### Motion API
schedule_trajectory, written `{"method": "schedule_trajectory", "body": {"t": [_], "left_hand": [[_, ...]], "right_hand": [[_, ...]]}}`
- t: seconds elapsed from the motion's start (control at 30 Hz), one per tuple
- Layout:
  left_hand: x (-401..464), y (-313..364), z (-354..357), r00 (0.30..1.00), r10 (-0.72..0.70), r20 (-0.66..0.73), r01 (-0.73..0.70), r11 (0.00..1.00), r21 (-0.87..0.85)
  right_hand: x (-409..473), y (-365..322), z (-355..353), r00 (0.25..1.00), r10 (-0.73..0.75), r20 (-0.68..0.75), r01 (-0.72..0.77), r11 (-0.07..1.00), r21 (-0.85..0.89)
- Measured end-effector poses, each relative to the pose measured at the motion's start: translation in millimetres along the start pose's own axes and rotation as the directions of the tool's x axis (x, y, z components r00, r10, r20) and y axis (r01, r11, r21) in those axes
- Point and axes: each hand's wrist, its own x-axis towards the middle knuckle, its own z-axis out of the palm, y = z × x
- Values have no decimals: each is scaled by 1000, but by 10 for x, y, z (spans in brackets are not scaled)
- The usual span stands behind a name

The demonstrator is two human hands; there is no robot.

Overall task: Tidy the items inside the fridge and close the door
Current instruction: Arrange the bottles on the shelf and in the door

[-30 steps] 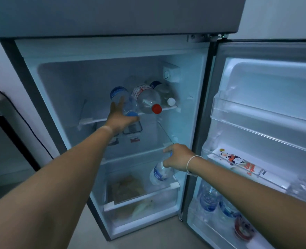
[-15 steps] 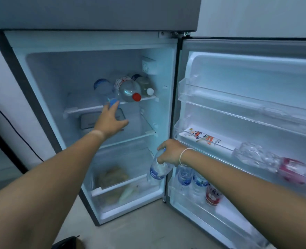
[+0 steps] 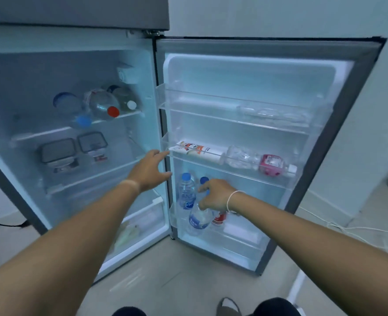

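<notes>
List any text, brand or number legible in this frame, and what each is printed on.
No text can be read.
Carton in the middle door shelf: cartoon print and red lettering, blurred.
Water bottle held by the right hand: blue label, unreadable.
Standing bottle: blue label, unreadable.
Pink-labelled bottle: too blurred.

3 bottles [image 3: 101, 106] on top shelf [image 3: 40, 135]
</notes>
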Motion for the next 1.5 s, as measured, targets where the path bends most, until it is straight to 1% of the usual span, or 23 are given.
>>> {"method": "schedule_trajectory", "body": {"t": [0.1,0.2,0.27,0.33,0.37,0.43,0.57,0.63,0.7,0.77,0.83,0.93,0.97,1.07,1.17,1.33,1.5], "left_hand": [[-23,192,168,997,80,1,-80,996,30],[-16,347,302,987,157,-27,-154,984,94],[-14,433,358,968,224,-112,-206,967,150],[15,491,380,921,311,-235,-254,936,244],[35,513,373,903,331,-274,-257,927,274],[68,532,364,899,346,-271,-258,915,312],[140,499,359,899,392,-195,-317,890,329],[162,479,367,908,380,-173,-326,904,276],[180,464,385,920,343,-190,-307,931,196],[216,459,387,916,330,-228,-298,940,167],[253,485,347,900,353,-255,-316,932,176],[353,468,314,908,344,-240,-311,936,166],[374,446,319,901,359,-244,-324,930,173],[408,379,377,853,439,-282,-379,893,243],[438,326,441,821,473,-320,-404,877,261],[447,312,500,830,444,-337,-381,893,238],[439,342,454,848,415,-330,-360,907,217]], "right_hand": [[-107,240,-40,999,49,-20,-49,999,5],[-183,476,-85,994,98,-49,-97,995,11],[-216,629,-113,990,122,-69,-122,992,15],[-237,766,-140,986,145,-88,-143,989,21],[-238,825,-148,983,157,-95,-155,988,22],[-228,929,-150,976,187,-111,-184,982,31],[-149,1095,-136,962,225,-155,-219,974,53],[-68,1158,-95,956,242,-164,-232,970,77],[33,1207,-30,954,257,-155,-244,965,97],[151,1264,35,951,271,-150,-256,960,111],[245,1322,78,942,294,-162,-272,951,146],[425,1404,141,933,320,-164,-290,940,181],[479,1425,164,933,322,-162,-293,939,180],[649,1469,240,932,323,-163,-296,940,169],[801,1489,332,931,316,-182,-286,943,170],[978,1474,361,925,288,-247,-252,953,167],[1011,1495,367,902,328,-280,-250,926,281]]}}
